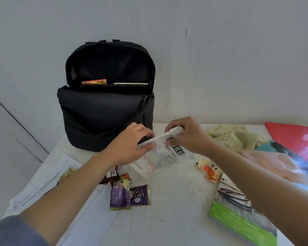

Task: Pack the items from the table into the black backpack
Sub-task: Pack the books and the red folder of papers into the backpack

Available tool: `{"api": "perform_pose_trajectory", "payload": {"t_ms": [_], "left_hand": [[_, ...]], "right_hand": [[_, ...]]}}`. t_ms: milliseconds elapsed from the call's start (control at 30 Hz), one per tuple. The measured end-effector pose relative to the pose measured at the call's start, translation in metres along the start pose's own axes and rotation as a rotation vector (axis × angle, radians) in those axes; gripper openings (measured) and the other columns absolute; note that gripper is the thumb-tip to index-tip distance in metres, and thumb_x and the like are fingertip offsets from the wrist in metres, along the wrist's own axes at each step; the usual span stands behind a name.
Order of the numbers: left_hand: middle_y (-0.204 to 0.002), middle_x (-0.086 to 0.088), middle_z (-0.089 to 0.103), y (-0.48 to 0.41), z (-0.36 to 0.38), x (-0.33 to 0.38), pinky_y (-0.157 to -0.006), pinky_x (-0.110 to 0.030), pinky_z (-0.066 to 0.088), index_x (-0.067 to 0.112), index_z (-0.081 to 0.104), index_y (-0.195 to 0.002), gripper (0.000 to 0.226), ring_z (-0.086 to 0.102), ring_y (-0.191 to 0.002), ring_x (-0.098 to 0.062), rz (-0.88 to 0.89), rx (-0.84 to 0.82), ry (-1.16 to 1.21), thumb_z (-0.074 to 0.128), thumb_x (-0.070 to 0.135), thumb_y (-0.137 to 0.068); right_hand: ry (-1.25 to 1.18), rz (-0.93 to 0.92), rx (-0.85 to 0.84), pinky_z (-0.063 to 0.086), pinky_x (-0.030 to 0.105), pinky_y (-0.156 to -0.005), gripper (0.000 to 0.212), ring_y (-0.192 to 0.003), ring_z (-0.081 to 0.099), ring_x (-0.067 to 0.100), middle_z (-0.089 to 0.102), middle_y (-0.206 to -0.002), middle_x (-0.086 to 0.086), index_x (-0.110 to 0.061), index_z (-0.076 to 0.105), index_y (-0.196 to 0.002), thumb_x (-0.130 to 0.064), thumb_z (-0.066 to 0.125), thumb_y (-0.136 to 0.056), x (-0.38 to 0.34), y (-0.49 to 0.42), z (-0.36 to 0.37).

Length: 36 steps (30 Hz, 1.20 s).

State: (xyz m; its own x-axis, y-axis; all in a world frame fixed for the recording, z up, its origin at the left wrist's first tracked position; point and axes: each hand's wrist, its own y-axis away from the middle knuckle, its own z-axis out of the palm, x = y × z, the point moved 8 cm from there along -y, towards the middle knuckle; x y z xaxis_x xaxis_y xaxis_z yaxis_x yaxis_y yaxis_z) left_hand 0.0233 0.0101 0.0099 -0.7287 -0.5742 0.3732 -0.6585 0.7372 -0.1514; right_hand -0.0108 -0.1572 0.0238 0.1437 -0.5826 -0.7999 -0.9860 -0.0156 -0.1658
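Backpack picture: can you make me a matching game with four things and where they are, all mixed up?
Things:
1 pouch
2 backpack
3 purple packets
4 red folder

Places:
A far right on the table
B standing open by the wall
C held by the left hand and right hand
D flat in the middle of the table

Pairs: 1-C, 2-B, 3-D, 4-A

"LAYER CAKE" on purple snack packet (140,195), Chinese characters on white pouch (158,158)

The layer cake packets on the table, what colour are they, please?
Purple layer cake packets, gold edged; head view.
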Motion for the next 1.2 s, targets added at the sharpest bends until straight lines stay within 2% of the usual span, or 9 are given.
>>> {"api": "perform_pose_trajectory", "payload": {"t_ms": [133, 267, 367, 500, 633, 733, 933, 1100, 1200], "left_hand": [[-0.074, -0.005, 0.061, -0.013, 0.002, 0.002, -0.06, -0.03, 0.039, 0.025, 0.063, -0.084, 0.018, 0.05, -0.062, -0.022, -0.083, -0.14, 0.267, 0.062, 0.027, -0.101], [-0.083, -0.006, 0.068, -0.014, -0.014, 0.001, -0.066, -0.039, 0.053, 0.02, 0.07, -0.096, 0.012, 0.064, -0.073, -0.023, -0.122, -0.046, 0.33, 0.063, 0.029, -0.101], [-0.092, -0.003, 0.073, -0.013, -0.037, -0.003, -0.074, -0.048, 0.06, 0.017, 0.069, -0.101, 0.014, 0.072, -0.081, -0.021, -0.166, 0.038, 0.399, 0.065, 0.031, -0.1], [-0.097, 0.001, 0.078, -0.011, -0.085, -0.013, -0.076, -0.041, 0.063, 0.017, 0.069, -0.103, 0.012, 0.076, -0.084, -0.016, -0.239, 0.228, 0.57, 0.068, 0.027, -0.097], [-0.109, 0.0, 0.078, -0.007, -0.122, -0.03, -0.085, -0.046, 0.06, 0.019, 0.07, -0.118, 0.026, 0.076, -0.098, -0.023, -0.242, 0.347, 0.83, 0.068, 0.026, -0.093], [-0.118, -0.009, 0.075, -0.011, -0.144, -0.037, -0.086, -0.044, 0.062, 0.011, 0.066, -0.126, 0.033, 0.073, -0.107, -0.03, -0.19, 0.439, 1.041, 0.066, 0.018, -0.094], [-0.118, -0.012, 0.075, -0.033, -0.196, -0.052, -0.084, -0.043, 0.062, 0.006, 0.065, -0.125, 0.036, 0.073, -0.107, -0.03, -0.144, 0.603, 1.162, 0.069, 0.013, -0.09], [-0.118, 0.001, 0.075, -0.058, -0.228, -0.076, -0.091, -0.044, 0.058, 0.025, 0.062, -0.129, 0.037, 0.073, -0.108, -0.02, -0.184, 0.502, 0.958, 0.068, 0.035, -0.094], [-0.117, 0.002, 0.074, -0.075, -0.23, -0.107, -0.099, -0.04, 0.055, 0.032, 0.062, -0.127, 0.034, 0.07, -0.112, -0.016, -0.235, 0.426, 0.768, 0.069, 0.04, -0.094]], "right_hand": [[-0.019, -0.083, 0.071, 0.042, 0.015, -0.055, 0.023, -0.056, 0.055, -0.001, 0.065, -0.065, -0.013, -0.018, 0.075, -0.081, -0.008, 0.09, -0.067, -0.021, -0.002, -0.014], [0.106, -0.012, 0.156, 0.034, 0.017, -0.047, 0.032, -0.048, 0.044, 0.004, 0.055, -0.055, -0.009, -0.02, 0.063, -0.067, -0.042, 0.084, -0.076, -0.024, -0.012, -0.028], [0.211, 0.113, 0.198, 0.042, 0.027, -0.052, 0.05, -0.058, 0.06, 0.014, 0.066, -0.064, -0.002, -0.021, 0.065, -0.071, -0.071, 0.071, -0.073, -0.026, -0.019, -0.042], [0.242, 0.199, 0.236, 0.052, 0.032, -0.059, 0.059, -0.067, 0.066, 0.018, 0.068, -0.071, 0.001, -0.022, 0.066, -0.076, -0.081, 0.064, -0.071, -0.037, -0.032, -0.058], [-0.121, 0.139, 0.229, 0.05, 0.021, -0.058, 0.042, -0.066, 0.072, 0.01, 0.077, -0.078, -0.001, -0.019, 0.071, -0.098, -0.056, 0.076, -0.079, -0.063, -0.056, -0.067], [-0.501, 0.109, 0.149, 0.055, 0.032, -0.073, 0.045, -0.081, 0.073, 0.017, 0.078, -0.097, 0.003, -0.009, 0.068, -0.113, -0.043, 0.076, -0.085, -0.084, -0.076, -0.059], [-0.704, -0.069, 0.031, 0.055, 0.045, -0.096, 0.031, -0.112, 0.069, 0.021, 0.071, -0.122, 0.001, -0.015, 0.059, -0.13, -0.025, 0.06, -0.1, -0.137, -0.125, -0.025], [-0.482, -0.191, 0.307, 0.055, 0.045, -0.097, 0.03, -0.11, 0.067, 0.016, 0.07, -0.121, -0.007, -0.026, 0.057, -0.131, -0.024, 0.058, -0.101, -0.169, -0.166, -0.043], [-0.343, -0.292, 0.437, 0.053, 0.024, -0.088, 0.023, -0.101, 0.066, 0.001, 0.071, -0.112, -0.012, -0.025, 0.06, -0.122, -0.019, 0.057, -0.1, -0.181, -0.174, -0.048]]}}
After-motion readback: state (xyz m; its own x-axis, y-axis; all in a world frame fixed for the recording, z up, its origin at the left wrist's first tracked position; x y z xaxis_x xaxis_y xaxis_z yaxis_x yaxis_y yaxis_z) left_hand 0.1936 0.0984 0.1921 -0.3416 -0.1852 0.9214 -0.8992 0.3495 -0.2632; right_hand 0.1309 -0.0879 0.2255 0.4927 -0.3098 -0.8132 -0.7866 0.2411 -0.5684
